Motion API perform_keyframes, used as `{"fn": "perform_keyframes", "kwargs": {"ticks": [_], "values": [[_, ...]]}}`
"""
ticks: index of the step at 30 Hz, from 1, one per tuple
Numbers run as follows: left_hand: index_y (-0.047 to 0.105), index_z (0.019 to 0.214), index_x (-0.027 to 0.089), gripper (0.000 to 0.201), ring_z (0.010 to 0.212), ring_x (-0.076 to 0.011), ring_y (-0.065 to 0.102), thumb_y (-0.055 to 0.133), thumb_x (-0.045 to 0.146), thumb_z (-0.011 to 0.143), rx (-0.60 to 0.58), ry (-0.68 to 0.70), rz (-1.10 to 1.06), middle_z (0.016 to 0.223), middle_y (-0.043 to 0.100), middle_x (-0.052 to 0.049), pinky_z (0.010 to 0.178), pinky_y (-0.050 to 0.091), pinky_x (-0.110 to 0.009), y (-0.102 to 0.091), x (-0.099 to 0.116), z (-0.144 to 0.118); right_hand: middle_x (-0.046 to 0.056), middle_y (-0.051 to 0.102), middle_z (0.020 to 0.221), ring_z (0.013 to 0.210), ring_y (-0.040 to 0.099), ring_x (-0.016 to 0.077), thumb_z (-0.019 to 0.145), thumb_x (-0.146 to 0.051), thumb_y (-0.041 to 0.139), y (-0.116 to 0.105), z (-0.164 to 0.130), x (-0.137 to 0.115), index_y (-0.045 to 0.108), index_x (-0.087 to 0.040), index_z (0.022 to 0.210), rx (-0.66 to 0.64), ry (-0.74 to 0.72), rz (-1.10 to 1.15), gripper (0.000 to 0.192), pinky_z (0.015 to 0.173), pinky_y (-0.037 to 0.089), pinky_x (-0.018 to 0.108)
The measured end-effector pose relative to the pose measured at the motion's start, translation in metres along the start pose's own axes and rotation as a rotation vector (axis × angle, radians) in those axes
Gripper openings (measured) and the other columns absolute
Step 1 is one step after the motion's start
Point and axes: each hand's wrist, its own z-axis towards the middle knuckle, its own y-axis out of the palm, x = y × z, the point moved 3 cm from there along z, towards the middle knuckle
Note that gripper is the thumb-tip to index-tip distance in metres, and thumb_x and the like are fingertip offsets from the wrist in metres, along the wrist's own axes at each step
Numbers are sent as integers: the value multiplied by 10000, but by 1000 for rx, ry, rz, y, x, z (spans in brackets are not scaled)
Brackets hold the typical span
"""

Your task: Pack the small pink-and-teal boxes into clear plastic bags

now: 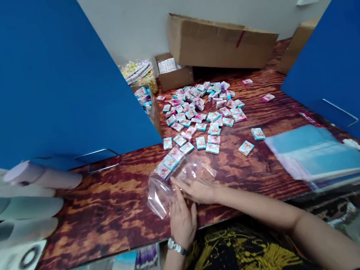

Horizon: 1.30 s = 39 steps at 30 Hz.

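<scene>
Spanning the frame, a wood-grain table (110, 206) is flanked by blue partition boards (36, 74), with a long cardboard box (220, 41) against the back wall. A stack of blue-tinted plastic sleeves (322, 156) is laid at the right edge. A loose scatter of small pink-and-teal boxes (203, 109) is spread mid-table. At the near edge a clear plastic bag (173, 182) is held flat; a short row of the small boxes (169, 162) is seen inside its far end.

Left hand (182, 221): flat, fingers together, pressed on the bag's near part. Right hand (198, 190): fingers extended and laid across the bag just beside the left; whether film is pinched can't be told.

Risk, as judged: the film is slick and crumpled, so the row could be tipped out of line or slid toward the mouth if the bag is dragged.

Print on the boxes is too small and blurred to be read; no brand is legible.
</scene>
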Motion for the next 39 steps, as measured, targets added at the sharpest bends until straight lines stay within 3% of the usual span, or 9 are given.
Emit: {"fn": "perform_keyframes", "kwargs": {"ticks": [3,7,11,16,20,24,28,35,39], "values": [[-66,1508,135,772,1328,-310,406,418,325,937,-36,-18,-24,1474,351,-223,1023,416,-485,-3,-3,-1,58,672,1094,971,621,167,962,-312,437,-30,-43,19,447,-254,1385,124,-74,105,427,839,498,306],[5,1516,148,743,1297,-303,440,433,328,937,-50,6,-2,1437,410,-211,1019,423,-478,-1,-1,-1,73,632,1217,1073,590,176,982,-266,389,-69,-62,96,530,-224,1307,390,238,-36,356,931,473,331],[54,1516,149,707,1272,-291,464,432,312,940,-63,43,30,1381,484,-188,1024,418,-479,1,8,4,156,567,1289,1184,505,287,933,-346,507,-55,-57,146,568,-152,1275,260,378,-361,399,959,453,415],[75,1514,150,686,1305,-294,426,425,300,943,-62,44,93,1407,462,-174,1043,398,-476,3,11,3,136,590,1249,1128,526,273,953,-343,460,-29,-74,132,547,-187,1299,150,325,-448,390,936,452,407],[88,1515,153,679,1344,-302,377,419,298,940,-70,76,131,1439,433,-161,1069,361,-487,7,10,0,127,597,1169,1035,545,242,960,-375,426,-55,-70,135,451,-187,1386,163,275,-353,466,893,462,353],[93,1515,152,683,1362,-303,351,422,293,933,-60,97,159,1454,418,-153,1081,340,-488,11,10,0,148,545,1235,1051,513,282,951,-317,417,-77,-44,158,434,-182,1399,139,445,-402,468,851,461,373],[97,1515,152,682,1364,-302,348,422,280,930,-44,103,191,1450,426,-151,1086,326,-494,15,10,-2,149,555,1186,1064,481,301,933,-277,434,-68,-42,157,443,-221,1390,40,498,-409,461,817,459,376],[156,1509,149,669,1378,-313,317,443,257,914,-74,88,204,1468,402,-145,1089,316,-496,14,14,-3,145,553,1183,1051,483,312,901,-446,507,-60,-55,145,457,-230,1359,95,489,-301,509,867,440,399],[118,1515,156,693,1372,-309,326,446,255,913,-69,89,219,1471,399,-141,1076,329,-483,13,14,-2,159,567,1174,1057,501,301,907,-349,506,-57,-46,146,436,-186,1365,85,516,-260,491,895,432,405]]}}
